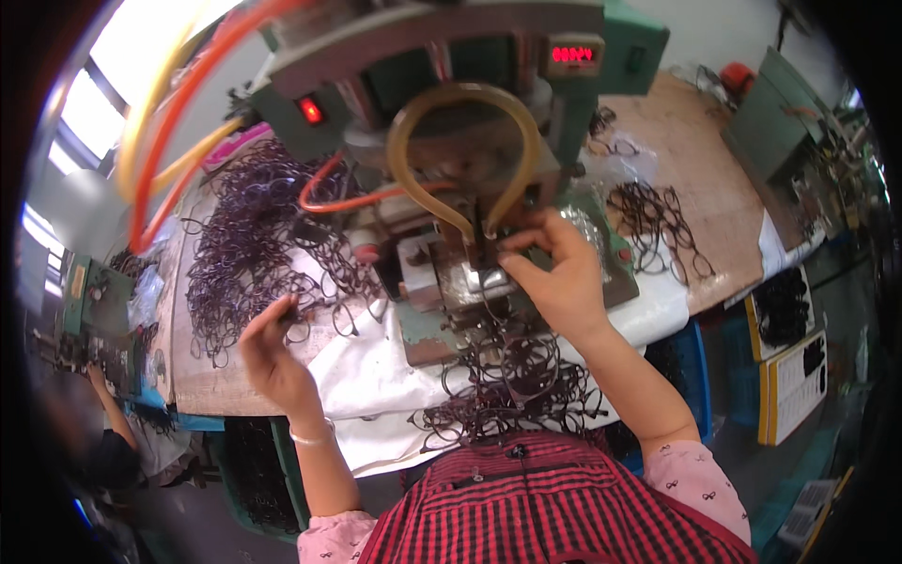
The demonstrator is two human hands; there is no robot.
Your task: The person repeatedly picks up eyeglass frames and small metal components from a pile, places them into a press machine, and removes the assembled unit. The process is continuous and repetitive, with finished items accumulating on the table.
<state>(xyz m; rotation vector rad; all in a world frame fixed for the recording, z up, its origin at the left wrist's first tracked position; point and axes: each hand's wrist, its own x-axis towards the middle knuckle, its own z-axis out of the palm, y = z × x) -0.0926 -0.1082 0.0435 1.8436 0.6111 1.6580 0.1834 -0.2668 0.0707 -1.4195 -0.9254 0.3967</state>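
Observation:
My right hand (pixel 568 282) is at the tooling of a green bench press (pixel 460 268), thumb and fingers bent in around the small metal fixture (pixel 484 279) under the press head. What its fingertips grip there is too small to make out. My left hand (pixel 277 362) is raised at the near edge of a large heap of dark eyeglass frames (pixel 249 244), its fingers curled together. Something dark shows at those fingertips, but I cannot tell its kind. More eyeglass frames (pixel 512 390) lie heaped below the fixture, close to my apron.
A yellowish hose loop (pixel 399 141) hangs before the press head, and orange tubing (pixel 155 160) curves at the left. Eyeglass frames (pixel 658 221) lie on the right side of the table (pixel 723 179). White sheeting (pixel 352 376) covers the front edge. A person (pixel 103 423) works far left.

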